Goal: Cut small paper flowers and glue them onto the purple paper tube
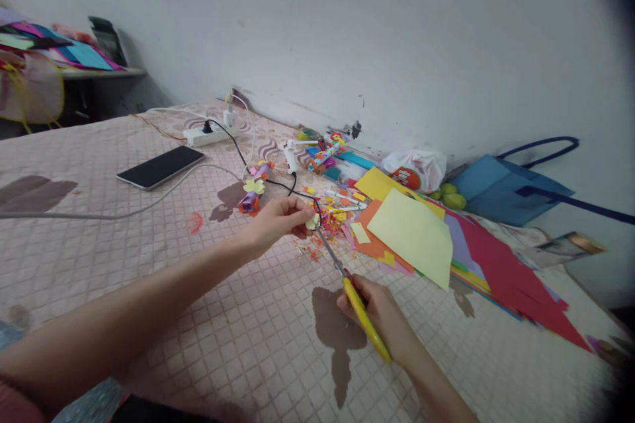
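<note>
My left hand (284, 219) pinches a small pale yellow piece of paper (312, 221) between thumb and fingers. In my right hand (380, 310) is a pair of scissors (364, 320) with yellow handles, fingers closed around them. The blades point away from me, their tips at the paper piece. Whether the blades touch the paper I cannot tell. Beyond my left hand lies a purple paper roll (253, 188) decorated with paper flowers. Many small coloured paper scraps (337, 211) are scattered just past the scissor tips.
Coloured paper sheets (411, 234) lie stacked at the right, beside a blue bag (506, 188). A white glue gun (290, 157) stands behind, its black cord running near my left hand. A phone (161, 167) and a white power strip (211, 135) are at the left.
</note>
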The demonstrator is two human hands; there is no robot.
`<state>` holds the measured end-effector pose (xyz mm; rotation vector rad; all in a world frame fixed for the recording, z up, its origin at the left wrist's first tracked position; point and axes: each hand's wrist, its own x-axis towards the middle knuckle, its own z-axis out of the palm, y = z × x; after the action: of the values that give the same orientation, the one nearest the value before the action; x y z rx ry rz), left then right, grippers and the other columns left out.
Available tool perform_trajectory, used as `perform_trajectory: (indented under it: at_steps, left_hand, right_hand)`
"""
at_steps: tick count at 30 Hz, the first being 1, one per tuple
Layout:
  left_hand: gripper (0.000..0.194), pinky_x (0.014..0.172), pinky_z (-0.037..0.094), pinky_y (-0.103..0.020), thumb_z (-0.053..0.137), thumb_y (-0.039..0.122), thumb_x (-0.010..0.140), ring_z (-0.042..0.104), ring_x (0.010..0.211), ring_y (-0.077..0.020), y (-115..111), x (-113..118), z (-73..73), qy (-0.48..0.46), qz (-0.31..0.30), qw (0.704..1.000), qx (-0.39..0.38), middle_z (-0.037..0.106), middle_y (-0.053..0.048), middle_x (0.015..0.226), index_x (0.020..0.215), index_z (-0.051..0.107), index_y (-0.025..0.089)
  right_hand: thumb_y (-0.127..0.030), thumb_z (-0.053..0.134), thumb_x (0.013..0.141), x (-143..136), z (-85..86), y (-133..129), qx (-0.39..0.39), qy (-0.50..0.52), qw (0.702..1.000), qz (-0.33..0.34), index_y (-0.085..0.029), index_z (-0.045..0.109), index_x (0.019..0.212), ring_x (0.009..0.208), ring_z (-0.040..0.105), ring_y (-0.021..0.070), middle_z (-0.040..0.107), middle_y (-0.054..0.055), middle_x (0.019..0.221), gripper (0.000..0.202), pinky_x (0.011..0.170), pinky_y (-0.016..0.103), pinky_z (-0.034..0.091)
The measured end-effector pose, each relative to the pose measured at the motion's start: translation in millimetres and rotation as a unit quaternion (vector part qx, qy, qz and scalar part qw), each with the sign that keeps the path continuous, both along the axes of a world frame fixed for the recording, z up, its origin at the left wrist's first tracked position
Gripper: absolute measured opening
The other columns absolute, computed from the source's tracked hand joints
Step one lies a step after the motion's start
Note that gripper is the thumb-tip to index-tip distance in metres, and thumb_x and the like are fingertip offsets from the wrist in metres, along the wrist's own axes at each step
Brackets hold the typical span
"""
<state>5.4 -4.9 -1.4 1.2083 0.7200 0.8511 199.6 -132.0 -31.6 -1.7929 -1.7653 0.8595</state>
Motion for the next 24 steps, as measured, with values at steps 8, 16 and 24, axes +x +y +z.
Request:
perform_trajectory:
  at_steps: [8,16,24]
  left_hand:
    - [0.018,0.061,0.049,-0.024,0.063,0.029,0.074,0.06,0.057,-0.01,-0.8,0.8,-2.1,-0.021,-0.012,1.0,-0.016,0.062,0.0,0.06,0.072,0.054,0.014]
    - [0.018,0.062,0.05,-0.024,0.063,0.028,0.075,0.062,0.059,-0.0106,-1.7,1.9,-4.2,-0.037,-0.014,0.998,-0.039,0.064,-0.003,0.062,0.074,0.053,0.014]
    - [0.018,0.064,0.051,-0.025,0.063,0.027,0.075,0.064,0.062,-0.0116,-4.7,2.8,-2.3,-0.058,-0.018,0.996,-0.059,0.066,-0.005,0.067,0.073,0.052,0.013]
  right_hand:
    - [-0.034,0.051,0.077,-3.9,1.5,-1.6,0.008,-0.002,1.0,-0.005,-0.018,0.05,0.066,0.05,0.047,0.0114,0.055,-0.001,0.058,0.019,0.047,0.021,0.033]
    - [-0.034,0.053,0.076,-2.9,1.8,-0.4,-0.011,0.025,1.0,-0.001,-0.017,0.049,0.065,0.052,0.047,0.0113,0.055,-0.001,0.058,0.021,0.048,0.021,0.034]
    - [-0.033,0.052,0.076,-0.2,-3.9,0.3,0.004,0.036,0.999,-0.014,-0.017,0.047,0.064,0.049,0.039,0.009,0.047,-0.003,0.056,0.021,0.045,0.02,0.029]
